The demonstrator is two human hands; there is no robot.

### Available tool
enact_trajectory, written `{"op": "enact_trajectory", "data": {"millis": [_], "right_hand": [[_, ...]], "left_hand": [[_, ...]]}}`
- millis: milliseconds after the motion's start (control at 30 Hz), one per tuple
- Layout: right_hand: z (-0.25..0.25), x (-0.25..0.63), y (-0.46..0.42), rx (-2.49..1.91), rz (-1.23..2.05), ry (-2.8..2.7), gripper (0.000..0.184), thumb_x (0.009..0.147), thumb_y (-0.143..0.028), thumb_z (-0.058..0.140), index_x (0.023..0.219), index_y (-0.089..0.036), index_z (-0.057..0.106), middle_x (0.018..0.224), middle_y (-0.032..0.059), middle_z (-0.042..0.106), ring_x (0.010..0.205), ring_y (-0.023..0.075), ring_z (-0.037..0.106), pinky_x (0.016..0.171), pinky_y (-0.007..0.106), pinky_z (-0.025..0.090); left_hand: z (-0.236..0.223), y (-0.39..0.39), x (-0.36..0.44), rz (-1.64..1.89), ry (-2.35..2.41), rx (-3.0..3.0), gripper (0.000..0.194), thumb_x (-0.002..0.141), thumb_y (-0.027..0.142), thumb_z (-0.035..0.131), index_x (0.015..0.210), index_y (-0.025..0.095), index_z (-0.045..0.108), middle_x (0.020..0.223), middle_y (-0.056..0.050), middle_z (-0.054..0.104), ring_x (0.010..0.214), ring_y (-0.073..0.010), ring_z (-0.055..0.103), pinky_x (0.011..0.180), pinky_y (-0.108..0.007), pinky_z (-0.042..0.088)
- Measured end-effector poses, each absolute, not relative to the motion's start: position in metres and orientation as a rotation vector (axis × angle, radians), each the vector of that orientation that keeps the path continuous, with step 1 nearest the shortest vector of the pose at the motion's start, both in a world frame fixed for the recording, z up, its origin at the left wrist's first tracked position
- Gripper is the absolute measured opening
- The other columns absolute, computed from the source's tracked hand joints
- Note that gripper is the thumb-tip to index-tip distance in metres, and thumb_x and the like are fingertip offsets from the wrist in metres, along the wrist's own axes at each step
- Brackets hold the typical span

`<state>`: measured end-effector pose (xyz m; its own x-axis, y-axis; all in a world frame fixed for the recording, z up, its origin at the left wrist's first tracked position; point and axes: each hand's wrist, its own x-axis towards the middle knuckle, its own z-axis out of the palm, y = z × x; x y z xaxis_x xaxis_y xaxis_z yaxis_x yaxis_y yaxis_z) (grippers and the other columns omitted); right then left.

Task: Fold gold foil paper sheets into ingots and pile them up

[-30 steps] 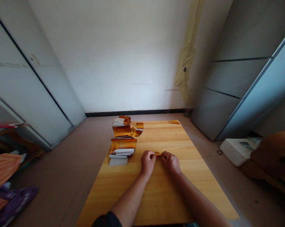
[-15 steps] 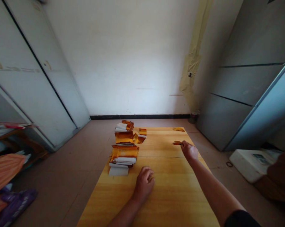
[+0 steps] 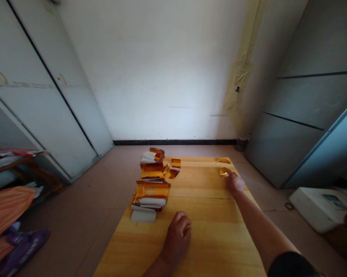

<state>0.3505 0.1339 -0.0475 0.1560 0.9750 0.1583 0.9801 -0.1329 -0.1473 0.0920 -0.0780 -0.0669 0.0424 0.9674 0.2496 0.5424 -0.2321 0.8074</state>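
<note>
My right hand [image 3: 236, 183] is at the far right of the wooden table [image 3: 210, 215], its fingertips closed on the near edge of a shiny gold foil-like piece [image 3: 223, 171]. Another gold piece [image 3: 223, 160] lies just beyond it by the far edge. My left hand [image 3: 176, 237] rests at the near middle of the table with fingers curled in and nothing visible in them. To its upper left sits a row of folded gold and white wrappers [image 3: 152, 190]. Behind that are more gold wrappers [image 3: 151, 169] and a loose curled gold piece [image 3: 171, 170].
A white wall [image 3: 161, 77] stands behind the table. White cabinets [image 3: 55, 104] are on the left, with orange and purple bags [image 3: 23, 246] below. On the right are a grey fridge [image 3: 300, 100] and a white box [image 3: 320, 207] on the floor.
My right hand has lowered the gold piece, which was pinched edge-on and now shows its flat face against the table. The view has shifted slightly; my left hand stays curled.
</note>
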Motion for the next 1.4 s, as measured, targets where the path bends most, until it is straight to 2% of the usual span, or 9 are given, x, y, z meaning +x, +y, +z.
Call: {"op": "enact_trajectory", "data": {"millis": [133,400,533,600,767,967,1067,1200,1400], "right_hand": [[-0.055,0.346,0.113,-2.036,-0.144,-2.037,0.026,0.089,-0.025,0.04,0.097,-0.021,0.065,0.101,0.0085,0.062,0.096,0.0199,0.053,0.072,0.028,0.036],[-0.059,0.328,0.103,-2.072,-0.095,-2.07,0.05,0.088,-0.048,0.038,0.132,-0.027,0.045,0.139,0.0091,0.04,0.119,0.0269,0.037,0.088,0.044,0.035],[-0.059,0.327,0.116,-2.092,-0.092,-2.005,0.054,0.089,-0.047,0.032,0.137,-0.023,0.037,0.144,0.0094,0.033,0.127,0.027,0.028,0.091,0.047,0.034],[-0.056,0.329,0.124,-2.1,-0.056,-2.003,0.051,0.089,-0.045,0.032,0.135,-0.022,0.04,0.143,0.0099,0.036,0.127,0.0267,0.028,0.091,0.047,0.034],[-0.047,0.324,0.129,-2.115,0.044,-2.088,0.038,0.088,-0.04,0.036,0.115,-0.022,0.055,0.123,0.0106,0.053,0.113,0.0269,0.042,0.089,0.048,0.032],[-0.041,0.294,0.081,-1.859,0.0,-2.305,0.028,0.085,-0.039,0.043,0.088,-0.019,0.064,0.102,0.0097,0.06,0.101,0.0246,0.047,0.088,0.043,0.029],[-0.032,0.283,0.052,-1.702,0.071,-2.438,0.027,0.08,-0.042,0.051,0.087,-0.02,0.065,0.099,0.0081,0.06,0.1,0.0242,0.047,0.086,0.039,0.03],[-0.023,0.277,0.03,-1.58,0.209,-2.58,0.018,0.079,-0.028,0.052,0.089,-0.021,0.065,0.099,0.007,0.059,0.095,0.0199,0.049,0.077,0.029,0.033],[-0.026,0.277,0.027,-1.544,0.233,-2.631,0.019,0.077,-0.018,0.051,0.091,-0.021,0.063,0.102,0.0061,0.057,0.097,0.019,0.049,0.075,0.027,0.033]], "left_hand": [[-0.064,-0.079,0.093,1.063,1.534,1.845,0.025,0.065,0.004,0.043,0.076,0.021,0.057,0.092,-0.006,0.057,0.09,-0.0178,0.056,0.079,-0.027,0.046],[-0.059,-0.081,0.094,1.035,1.546,1.861,0.022,0.068,0.006,0.042,0.076,0.019,0.058,0.095,-0.007,0.057,0.094,-0.019,0.055,0.083,-0.03,0.045],[-0.056,-0.082,0.094,1.057,1.538,1.871,0.022,0.068,0.005,0.043,0.075,0.019,0.058,0.093,-0.006,0.057,0.091,-0.0181,0.055,0.081,-0.028,0.045],[-0.055,-0.083,0.094,1.066,1.53,1.864,0.021,0.068,0.005,0.043,0.075,0.019,0.057,0.092,-0.006,0.056,0.09,-0.0177,0.055,0.08,-0.028,0.045],[-0.055,-0.082,0.094,1.051,1.514,1.857,0.021,0.068,0.005,0.042,0.074,0.019,0.056,0.091,-0.005,0.055,0.088,-0.0167,0.054,0.078,-0.026,0.044],[-0.066,-0.076,0.092,1.074,1.55,1.892,0.024,0.067,0.004,0.044,0.079,0.019,0.058,0.094,-0.006,0.057,0.093,-0.0176,0.055,0.083,-0.028,0.045],[-0.07,-0.067,0.094,1.075,1.561,1.956,0.032,0.066,0.004,0.047,0.091,0.019,0.061,0.103,-0.007,0.059,0.103,-0.0192,0.053,0.092,-0.032,0.043],[-0.066,-0.047,0.103,1.022,1.664,2.037,0.049,0.066,0.005,0.051,0.112,0.021,0.058,0.116,-0.006,0.059,0.11,-0.0214,0.049,0.098,-0.038,0.038],[-0.051,-0.019,0.123,0.654,1.827,2.167,0.039,0.075,0.023,0.058,0.115,0.024,0.057,0.115,-0.005,0.059,0.109,-0.0225,0.047,0.09,-0.036,0.037]]}}
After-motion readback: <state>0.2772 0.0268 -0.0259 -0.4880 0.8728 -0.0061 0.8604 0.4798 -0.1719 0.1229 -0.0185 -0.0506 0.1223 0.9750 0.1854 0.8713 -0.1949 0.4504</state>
